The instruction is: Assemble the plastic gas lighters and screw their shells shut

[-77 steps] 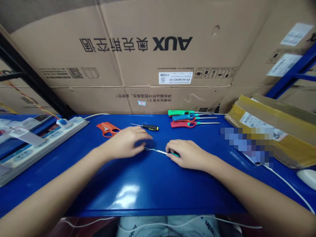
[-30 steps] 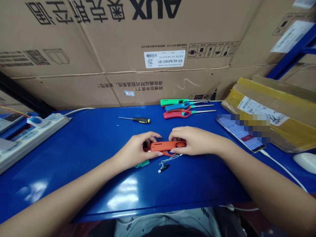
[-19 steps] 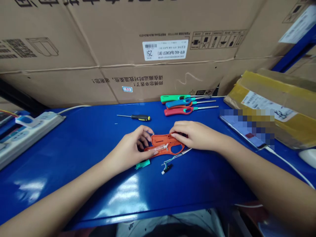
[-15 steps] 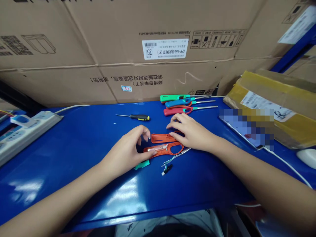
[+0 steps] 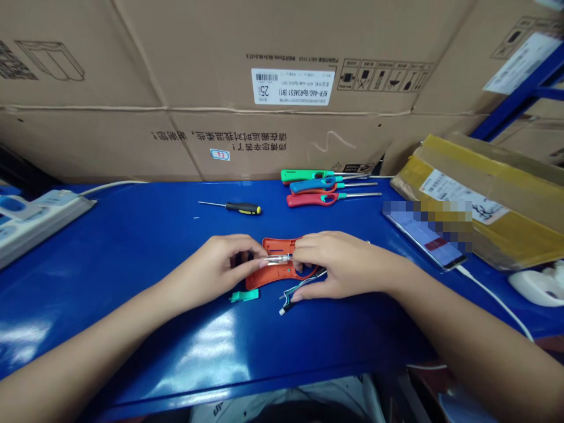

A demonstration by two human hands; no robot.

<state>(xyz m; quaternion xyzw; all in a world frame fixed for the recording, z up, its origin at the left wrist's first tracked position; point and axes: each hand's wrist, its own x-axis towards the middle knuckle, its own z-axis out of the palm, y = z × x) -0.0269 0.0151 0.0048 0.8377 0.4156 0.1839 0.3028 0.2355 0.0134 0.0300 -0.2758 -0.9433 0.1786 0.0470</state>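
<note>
While curled over an orange plastic shell (image 5: 259,277), left hand (image 5: 211,264) and right hand (image 5: 341,263) pinch clear tubing (image 5: 277,258).

Large cardboard cartons (image 5: 282,88) stand behind a glossy blue workbench (image 5: 132,235).

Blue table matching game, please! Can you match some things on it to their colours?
Things:
1. screwdriver handle
2. power strip
3. opened lighter case
4. small loose plastic piece

Colours:
A. orange
B. green
C. white
D. black and yellow

Right pairs: 1-D, 2-C, 3-A, 4-B
</note>
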